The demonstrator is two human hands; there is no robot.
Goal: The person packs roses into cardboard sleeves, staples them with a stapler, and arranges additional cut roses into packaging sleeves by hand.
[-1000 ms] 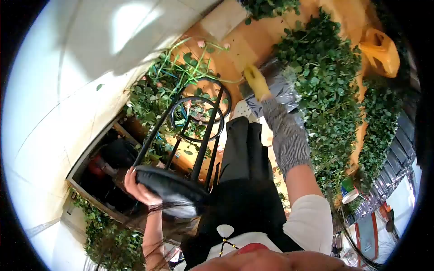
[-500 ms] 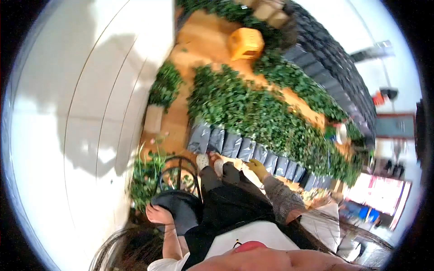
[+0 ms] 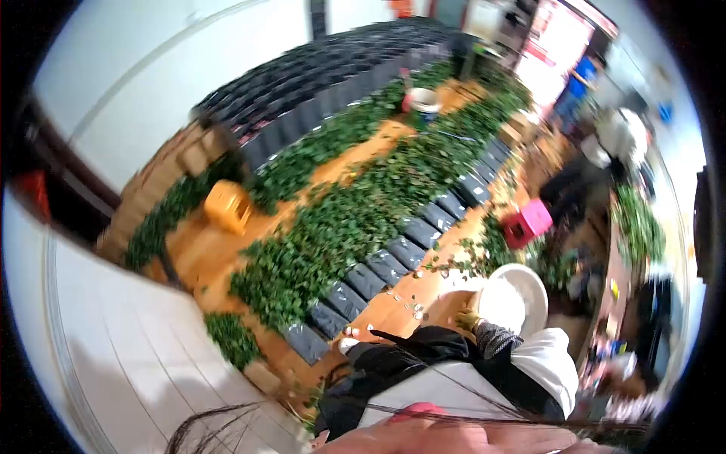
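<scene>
Where a white tub (image 3: 537,296) stands, gloved right fingers (image 3: 464,319) just beside it, grip unclear

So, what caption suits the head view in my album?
Gloved right hand beside a tub, near a row of black bags and greenery.

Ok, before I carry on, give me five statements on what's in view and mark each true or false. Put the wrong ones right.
1. The right hand wears a yellowish glove. True.
2. That hand is up against the pink stool. False: it is beside the white tub; the pink stool is farther off.
3. Black bags line one edge of the leafy greenery. True.
4. The person in blue is nearer than the person in the pale top. False: the person in blue is farther back.
5. The yellow plastic item lies left of the pink stool in the picture. True.
</scene>
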